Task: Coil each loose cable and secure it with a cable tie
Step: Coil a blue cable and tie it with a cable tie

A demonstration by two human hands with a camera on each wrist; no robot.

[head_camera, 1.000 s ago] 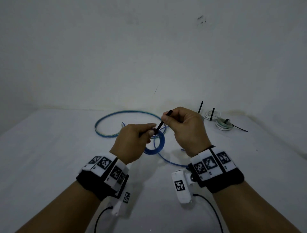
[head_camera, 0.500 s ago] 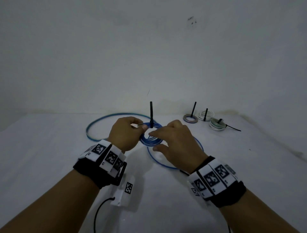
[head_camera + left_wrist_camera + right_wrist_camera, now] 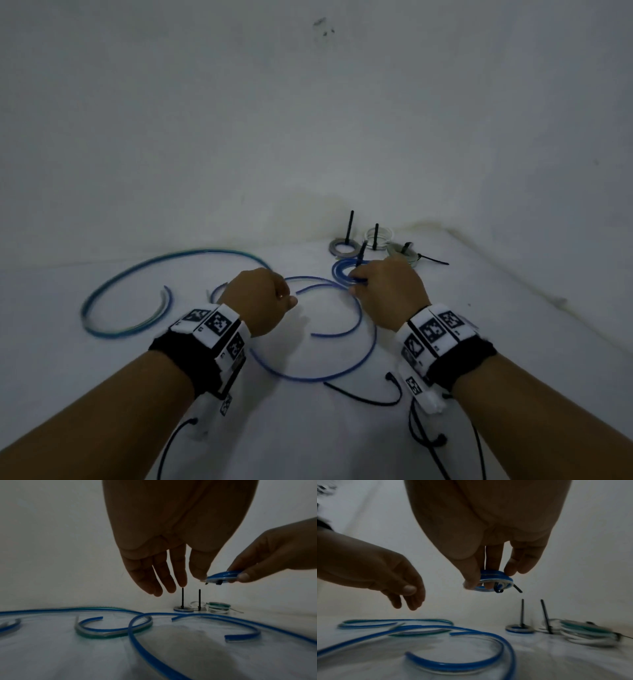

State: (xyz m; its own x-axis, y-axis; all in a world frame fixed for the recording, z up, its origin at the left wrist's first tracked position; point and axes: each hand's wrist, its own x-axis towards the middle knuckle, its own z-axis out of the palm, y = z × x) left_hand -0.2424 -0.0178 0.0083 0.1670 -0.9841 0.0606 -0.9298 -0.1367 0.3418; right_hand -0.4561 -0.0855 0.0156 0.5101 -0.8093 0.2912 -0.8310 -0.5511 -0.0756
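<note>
My right hand point(image 3: 356, 281) pinches a small blue coil point(image 3: 343, 273) between thumb and fingers and holds it above the table. A black cable tie point(image 3: 360, 254) is fastened round the coil, its tail sticking up. The right wrist view shows the coil point(image 3: 496, 574) level in my right hand point(image 3: 489, 579), with the tie's tail point(image 3: 517, 589) poking out sideways. My left hand point(image 3: 270, 294) hovers empty to the left, fingers relaxed point(image 3: 171, 582). Two loose cables lie on the table: a dark blue one point(image 3: 342, 371) below my hands and a light blue one point(image 3: 144, 265) at the left.
Three tied coils sit at the back right near the wall: grey point(image 3: 342, 248), white point(image 3: 378, 236) and green-white point(image 3: 404, 255), their black tie tails sticking out. A short blue piece point(image 3: 339, 332) lies inside the dark blue loop. Black camera wires point(image 3: 370, 399) trail by my wrists.
My left hand has let go of the coil and drawn back, fingers spread. My right hand has carried the tied blue coil to the right, toward the tied coils.
</note>
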